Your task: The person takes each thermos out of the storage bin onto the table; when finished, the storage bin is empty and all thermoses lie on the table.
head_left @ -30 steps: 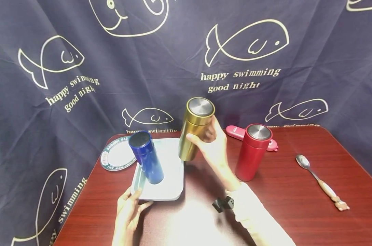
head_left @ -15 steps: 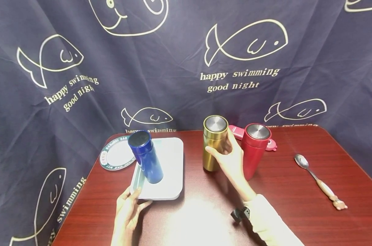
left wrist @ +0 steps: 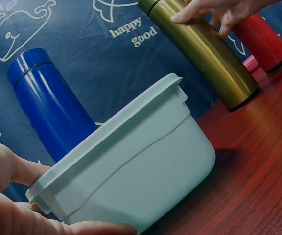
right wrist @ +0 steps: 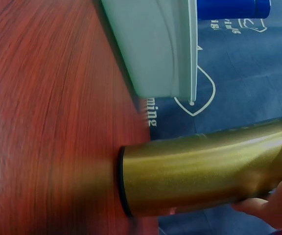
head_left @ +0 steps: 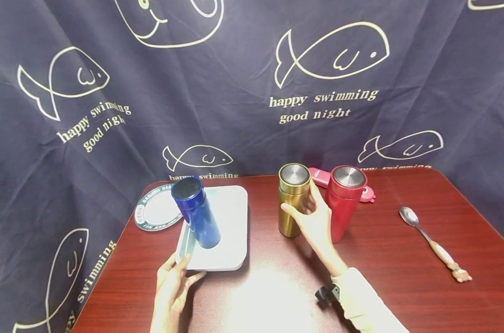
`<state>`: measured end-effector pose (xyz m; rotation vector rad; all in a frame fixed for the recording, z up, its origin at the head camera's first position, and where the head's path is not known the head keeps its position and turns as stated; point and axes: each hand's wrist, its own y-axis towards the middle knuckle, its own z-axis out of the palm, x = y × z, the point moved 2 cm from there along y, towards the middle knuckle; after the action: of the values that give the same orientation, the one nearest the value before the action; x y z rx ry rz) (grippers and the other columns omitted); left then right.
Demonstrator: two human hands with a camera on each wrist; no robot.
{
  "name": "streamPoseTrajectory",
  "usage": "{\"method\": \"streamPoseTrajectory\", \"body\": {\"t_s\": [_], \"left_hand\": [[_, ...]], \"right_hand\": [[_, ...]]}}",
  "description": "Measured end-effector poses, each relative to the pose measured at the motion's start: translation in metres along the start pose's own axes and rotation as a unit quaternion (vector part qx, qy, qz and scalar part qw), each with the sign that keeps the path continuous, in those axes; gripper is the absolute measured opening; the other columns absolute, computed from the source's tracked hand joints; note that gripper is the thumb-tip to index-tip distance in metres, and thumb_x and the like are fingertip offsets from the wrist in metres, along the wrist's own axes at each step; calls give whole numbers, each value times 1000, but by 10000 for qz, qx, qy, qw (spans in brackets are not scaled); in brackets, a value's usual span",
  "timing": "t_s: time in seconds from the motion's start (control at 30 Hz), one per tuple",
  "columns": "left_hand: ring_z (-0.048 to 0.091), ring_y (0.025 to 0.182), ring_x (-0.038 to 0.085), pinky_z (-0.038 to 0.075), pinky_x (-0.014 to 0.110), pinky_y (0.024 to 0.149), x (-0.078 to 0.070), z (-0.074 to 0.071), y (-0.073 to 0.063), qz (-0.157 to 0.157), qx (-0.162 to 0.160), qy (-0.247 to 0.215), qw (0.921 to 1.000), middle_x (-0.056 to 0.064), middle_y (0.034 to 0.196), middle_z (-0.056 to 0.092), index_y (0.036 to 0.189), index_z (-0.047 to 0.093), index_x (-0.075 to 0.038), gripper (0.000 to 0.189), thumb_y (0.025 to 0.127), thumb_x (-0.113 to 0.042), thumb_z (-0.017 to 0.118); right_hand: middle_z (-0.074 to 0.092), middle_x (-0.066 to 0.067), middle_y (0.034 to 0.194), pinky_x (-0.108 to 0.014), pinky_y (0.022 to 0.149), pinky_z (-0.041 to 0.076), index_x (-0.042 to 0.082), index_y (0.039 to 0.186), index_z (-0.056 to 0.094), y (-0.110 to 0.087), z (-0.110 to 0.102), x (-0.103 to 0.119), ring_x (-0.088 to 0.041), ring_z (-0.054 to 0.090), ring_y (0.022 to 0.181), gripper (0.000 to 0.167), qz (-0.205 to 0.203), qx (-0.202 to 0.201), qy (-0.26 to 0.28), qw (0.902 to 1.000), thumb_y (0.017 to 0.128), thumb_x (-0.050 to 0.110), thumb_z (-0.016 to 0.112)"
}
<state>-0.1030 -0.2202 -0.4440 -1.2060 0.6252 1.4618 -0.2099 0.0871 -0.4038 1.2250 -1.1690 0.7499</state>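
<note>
In the head view, I watched the right hand (head_left: 316, 226), fingers curled round the upper part of the gold bottle (head_left: 292, 196), keep it upright well to the right of the left hand (head_left: 170, 282). A second earlier the bottle had been raised at the right edge of the box (head_left: 235, 222); it had since come lower and farther right, with only a slight shift in the last half second. As I judged it, that left the gold bottle clear of the box and next to the red bottle (head_left: 343, 206), just right of the right hand's fingers. The pink case (head_left: 318, 177) lay beyond that hand, the spoon (head_left: 432, 246) well off to its right. The plate (head_left: 142, 215) lay beyond the left hand.

In the left wrist view, I saw the left hand pinching the near corner of the box, one finger over the rim and another digit beneath. The blue bottle (left wrist: 50, 105) stood in the box, beyond those fingers.

In the right wrist view, the right hand gripped the gold bottle, its base ahead of the fingers, right at the table (right wrist: 43, 112). I could not tell whether base and tabletop touched.
</note>
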Motion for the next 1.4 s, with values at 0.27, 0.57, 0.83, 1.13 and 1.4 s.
{"method": "streamPoseTrajectory", "body": {"t_s": [0.27, 0.57, 0.83, 1.13, 1.4], "left_hand": [[61, 104, 10, 32, 72, 95, -4, -2, -1, -64, 12, -72, 10000, 2, 111, 62, 146, 19, 14, 55, 101, -4, 44], [61, 106, 10, 32, 73, 95, -5, -3, -2, -56, -8, -61, 10000, 1, 108, 64, 147, 19, 13, 53, 102, -3, 42], [59, 105, 7, 30, 75, 95, -4, -6, -2, -58, -9, -95, 9999, -1, 109, 61, 148, 17, 13, 55, 102, -5, 41], [60, 101, 5, 30, 75, 95, -4, -4, -2, -24, 21, -85, 10000, -2, 106, 62, 147, 16, 14, 55, 101, -4, 42], [59, 106, 12, 32, 75, 94, 0, -1, 1, 12, 20, -44, 10000, 7, 116, 57, 147, 18, 15, 55, 101, -3, 42]], "right_hand": [[54, -14, 139, -44, 99, 48, 23, 151, 37, 3, 4, -3, -29, 56, 122, 91, -261, 212, -244, 9991, 75, 11, 85], [46, -10, 148, -47, 107, 41, 26, 154, 27, 3, 7, 2, -27, 49, 131, 99, -452, 381, -871, 9944, 75, 23, 86], [37, -2, 154, -46, 113, 32, 35, 156, 17, 19, 14, 59, -20, 39, 139, 112, -1503, 78, -1035, 9832, 70, 27, 89], [42, -6, 151, -41, 118, 24, 10, 153, 27, 28, 38, 108, -16, 38, 140, 108, -3301, -54, -559, 9423, 66, 17, 91], [35, -3, 156, -41, 117, 25, 15, 156, 21, 2, 84, 93, -14, 31, 143, 112, -3036, 1108, -438, 9453, 68, 21, 90]]}}
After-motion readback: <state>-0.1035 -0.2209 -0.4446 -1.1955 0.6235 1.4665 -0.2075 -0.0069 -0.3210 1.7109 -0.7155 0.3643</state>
